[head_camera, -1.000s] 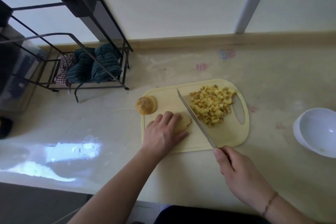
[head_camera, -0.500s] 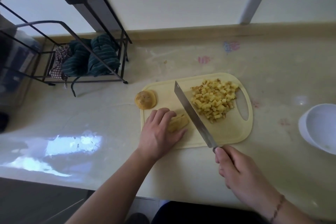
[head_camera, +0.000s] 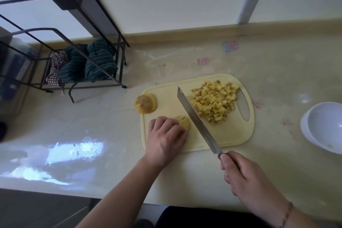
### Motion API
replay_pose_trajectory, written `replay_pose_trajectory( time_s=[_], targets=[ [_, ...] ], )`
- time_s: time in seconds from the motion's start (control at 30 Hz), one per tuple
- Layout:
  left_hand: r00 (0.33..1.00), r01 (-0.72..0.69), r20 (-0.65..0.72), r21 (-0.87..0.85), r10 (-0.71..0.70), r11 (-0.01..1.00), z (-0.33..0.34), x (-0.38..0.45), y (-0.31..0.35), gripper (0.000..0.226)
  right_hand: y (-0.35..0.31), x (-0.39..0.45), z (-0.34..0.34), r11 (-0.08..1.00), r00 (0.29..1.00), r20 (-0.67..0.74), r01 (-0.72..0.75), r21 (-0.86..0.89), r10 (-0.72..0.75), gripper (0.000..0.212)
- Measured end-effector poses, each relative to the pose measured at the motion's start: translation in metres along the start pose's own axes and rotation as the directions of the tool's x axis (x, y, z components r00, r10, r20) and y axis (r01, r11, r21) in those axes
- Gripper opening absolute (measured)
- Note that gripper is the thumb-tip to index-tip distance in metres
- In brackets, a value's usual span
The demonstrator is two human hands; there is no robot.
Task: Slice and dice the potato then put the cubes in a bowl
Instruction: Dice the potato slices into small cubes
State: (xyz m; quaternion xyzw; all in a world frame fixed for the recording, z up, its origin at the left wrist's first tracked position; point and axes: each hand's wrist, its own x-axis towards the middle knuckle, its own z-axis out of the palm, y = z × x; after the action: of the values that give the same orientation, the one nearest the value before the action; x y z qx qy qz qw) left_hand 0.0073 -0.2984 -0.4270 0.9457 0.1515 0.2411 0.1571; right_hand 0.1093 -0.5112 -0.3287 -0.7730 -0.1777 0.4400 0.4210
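**Knife poised beside the last held slices**

The left hand (head_camera: 166,135) presses a small stack of potato slices (head_camera: 184,122) flat on the board (head_camera: 231,135), its fingers (head_camera: 162,122) curled over them, knuckles forward, likely to keep the tips clear of the edge. The right hand (head_camera: 240,174) has its fingers closed round the handle of the knife (head_camera: 198,118). The blade runs from 5 o'clock to 11 o'clock just beside the slices; whether its edge touches them or the board I cannot tell.

The cubes (head_camera: 214,102) lie heaped at 2 o'clock on the board, apparently pushed clear of the cutting spot. 1 rounded potato end (head_camera: 145,103) sits at 10 o'clock, half off the board's edge. The bowl (head_camera: 323,126) waits on the bench (head_camera: 92,126) at 3 o'clock, near the knife hand and with no cubes visible in it.
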Motion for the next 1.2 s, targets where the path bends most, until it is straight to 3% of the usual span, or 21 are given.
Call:
replay_pose_trajectory(
  time_s=[0.2, 0.6, 0.77, 0.97, 1.2],
  targets=[
    [0.989, 0.149, 0.016, -0.098, -0.149, 0.984, 0.003, 0.004, 0.008, 0.021, 0.0, -0.001, 0.0, 1.0, 1.0, 0.012, -0.014, -0.004, 0.014, 0.041],
    [0.993, 0.088, 0.092, -0.138, -0.076, 0.986, -0.002, 0.0, -0.004, 0.025, 0.002, 0.005, 0.008, 0.979, 0.999, 0.004, 0.054, -0.197, -0.054, 0.047],
    [0.994, 0.076, 0.083, -0.129, -0.065, 0.989, -0.003, 0.004, -0.002, 0.026, -0.001, 0.005, 0.004, 0.982, 0.997, -0.025, 0.071, -0.173, -0.076, 0.048],
    [0.992, -0.075, 0.086, -0.165, 0.09, 0.983, -0.002, 0.009, -0.007, 0.012, -0.01, -0.002, 0.007, 0.973, 0.995, 0.032, 0.1, -0.206, -0.096, 0.038],
    [0.99, -0.092, 0.089, -0.216, 0.113, 0.972, 0.001, 0.013, -0.009, 0.009, 0.001, -0.014, 0.007, 0.954, 0.996, 0.0, 0.085, -0.287, -0.089, 0.04]
  ],
)
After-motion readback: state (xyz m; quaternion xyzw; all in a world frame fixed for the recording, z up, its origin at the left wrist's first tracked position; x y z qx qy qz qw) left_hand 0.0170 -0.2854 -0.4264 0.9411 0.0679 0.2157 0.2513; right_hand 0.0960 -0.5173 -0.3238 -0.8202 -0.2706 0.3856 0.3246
